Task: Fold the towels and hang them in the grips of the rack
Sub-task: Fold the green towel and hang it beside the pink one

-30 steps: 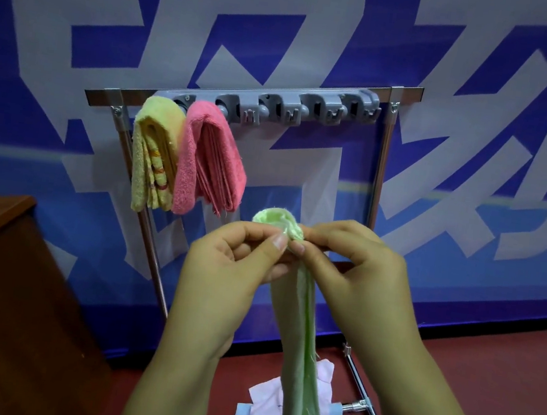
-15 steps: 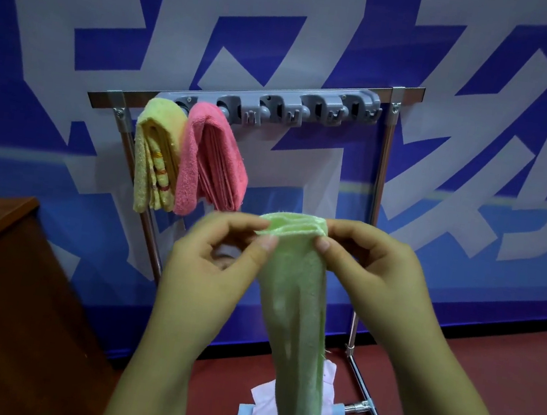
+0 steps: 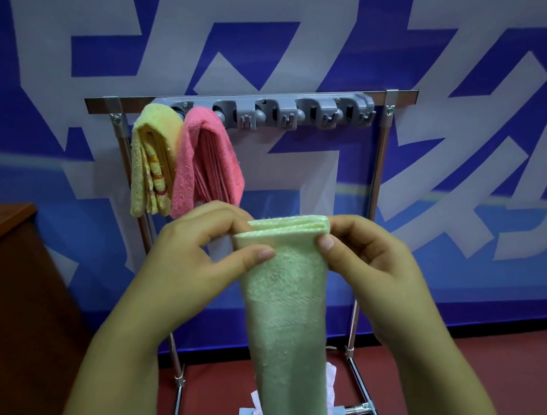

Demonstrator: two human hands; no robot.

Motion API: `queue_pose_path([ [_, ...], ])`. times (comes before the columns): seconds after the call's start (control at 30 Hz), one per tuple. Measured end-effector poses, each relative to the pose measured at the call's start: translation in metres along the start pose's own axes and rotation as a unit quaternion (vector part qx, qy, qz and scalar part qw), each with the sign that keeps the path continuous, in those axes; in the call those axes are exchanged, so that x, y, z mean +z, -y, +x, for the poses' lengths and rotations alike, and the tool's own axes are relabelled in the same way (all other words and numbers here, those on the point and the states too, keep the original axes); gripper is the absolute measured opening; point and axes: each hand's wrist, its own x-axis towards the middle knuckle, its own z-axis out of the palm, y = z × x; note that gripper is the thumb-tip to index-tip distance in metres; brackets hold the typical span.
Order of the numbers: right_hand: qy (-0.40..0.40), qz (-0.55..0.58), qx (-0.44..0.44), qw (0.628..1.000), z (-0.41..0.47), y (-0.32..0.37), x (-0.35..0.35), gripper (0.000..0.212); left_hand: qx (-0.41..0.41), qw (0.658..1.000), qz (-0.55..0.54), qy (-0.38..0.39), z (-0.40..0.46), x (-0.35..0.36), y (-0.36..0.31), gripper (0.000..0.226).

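Yellow towel (image 3: 153,161) and pink towel (image 3: 207,161) in rack grips (image 3: 276,113); both hands pinching green towel (image 3: 285,298).

Green towel (image 3: 285,298), pink towel (image 3: 209,161), yellow towel (image 3: 150,157) w/ red stripes; blue/white wall (image 3: 320,40).

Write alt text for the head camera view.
Both hands, left hand and right hand, pinch the folded top edge of a green towel hanging down before a metal rack. A yellow towel and pink towel already hang from its grey grips.
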Motion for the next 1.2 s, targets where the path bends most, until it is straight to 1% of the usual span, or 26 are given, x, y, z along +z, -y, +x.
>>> queue_pose_path([
  [0.1, 0.0, 0.031, -0.011, 0.999, 0.002, 0.003, -0.001, 0.014, -0.042, 0.992, -0.111, -0.041, 0.001, 0.004, -0.005, 0.019],
  [0.17, 0.002, 0.041, -0.014, 0.999, 0.001, 0.003, -0.002, 0.014, -0.047, 0.984, -0.158, -0.06, 0.002, 0.006, -0.005, 0.02],
  [0.3, 0.0, 0.052, -0.01, 0.999, -0.001, 0.001, -0.003, 0.012, -0.053, 0.976, -0.199, -0.066, 0.001, 0.007, -0.004, 0.039],
  [0.4, 0.007, 0.049, -0.007, 0.999, -0.001, -0.001, -0.001, 0.01, -0.082, 0.981, -0.16, -0.073, 0.001, 0.006, -0.005, 0.032],
  [0.43, 0.009, 0.044, -0.004, 0.999, -0.001, -0.002, 0.001, 0.01, -0.091, 0.985, -0.129, -0.071, 0.002, 0.005, -0.004, 0.028],
  [0.5, 0.012, 0.039, 0.004, 0.999, -0.001, -0.005, 0.006, 0.01, -0.094, 0.993, -0.044, -0.058, 0.003, 0.003, 0.0, 0.029],
  [0.57, 0.022, 0.027, 0.01, 0.999, 0.0, -0.009, 0.011, 0.011, -0.063, 0.997, 0.041, -0.024, 0.004, -0.001, 0.001, 0.033],
  [0.63, 0.033, 0.016, 0.016, 0.999, 0.001, -0.013, 0.015, 0.013, -0.026, 0.996, 0.085, 0.018, 0.005, -0.004, -0.003, 0.042],
  [0.7, 0.045, 0.003, 0.016, 0.999, 0.002, -0.016, 0.018, 0.014, -0.008, 0.995, 0.083, 0.048, 0.006, -0.002, -0.007, 0.047],
  [0.87, 0.055, -0.012, 0.004, 0.998, 0.003, -0.022, 0.02, 0.016, 0.008, 0.994, 0.068, 0.081, 0.008, 0.006, -0.006, 0.027],
  [1.03, 0.06, 0.099, 0.044, 0.992, 0.001, -0.032, 0.013, 0.019, 0.029, 0.997, 0.048, 0.061, 0.013, 0.01, -0.005, 0.015],
  [1.1, 0.075, 0.075, 0.061, 0.992, -0.003, -0.044, 0.006, 0.02, 0.033, 0.996, 0.051, 0.062, 0.017, 0.012, -0.006, 0.015],
  [1.2, 0.1, -0.009, 0.112, 0.989, -0.013, -0.069, 0.001, 0.016, 0.034, 0.996, 0.052, 0.061, 0.025, 0.012, -0.007, 0.016],
])
